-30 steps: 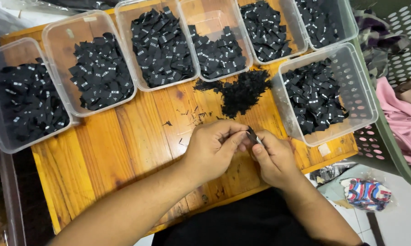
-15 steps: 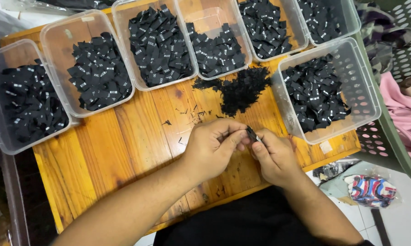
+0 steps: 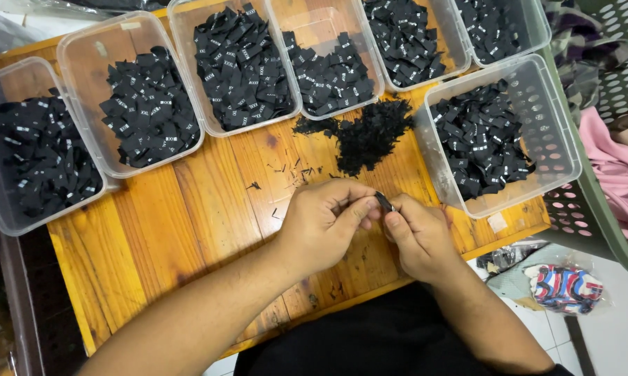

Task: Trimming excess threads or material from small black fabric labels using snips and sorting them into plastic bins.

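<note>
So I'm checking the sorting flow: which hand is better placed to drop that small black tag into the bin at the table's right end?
Probably the right hand: it pinches the black tag together with the left hand and sits nearer the right-end bin.

place: garment workshop | signs: tubs (image 3: 129,104) of black labels (image 3: 241,66), wooden table (image 3: 195,216)
</note>
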